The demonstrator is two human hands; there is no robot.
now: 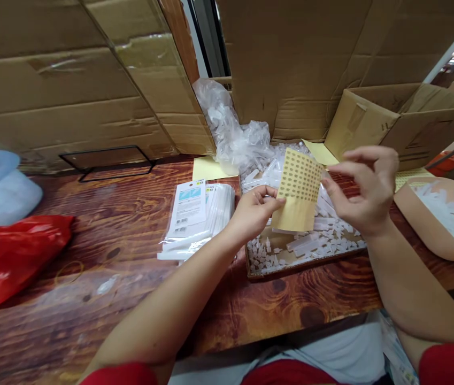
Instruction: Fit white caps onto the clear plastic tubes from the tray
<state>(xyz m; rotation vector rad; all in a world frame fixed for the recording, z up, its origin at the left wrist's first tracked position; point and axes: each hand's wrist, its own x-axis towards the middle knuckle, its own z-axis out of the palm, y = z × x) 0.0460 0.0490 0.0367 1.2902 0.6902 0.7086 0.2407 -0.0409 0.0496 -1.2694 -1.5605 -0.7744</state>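
My left hand (255, 213) grips the lower left edge of a yellow sticker sheet (295, 184), thumb in front. Rows of small dark-printed labels cover its upper part, while the lower part is bare backing. At the sheet's right edge, my right hand (365, 195) has thumb and index finger nearly together in a pinch; anything between them is too small to make out. Beneath the sheet is a shallow cardboard tray (307, 268) with small white plastic pieces (264, 256) and translucent tubes (305, 245). Left of the tray lies a stack of clear packets with printed cards (190, 206).
Crumpled clear plastic bags (227, 123) lie behind the tray. An open cardboard box (361, 120) and a tan scoop-shaped container (423, 216) of white pieces stand right. At left are a black wire stand (106, 166), a red bag (18, 251) and a bluish tub (6, 187).
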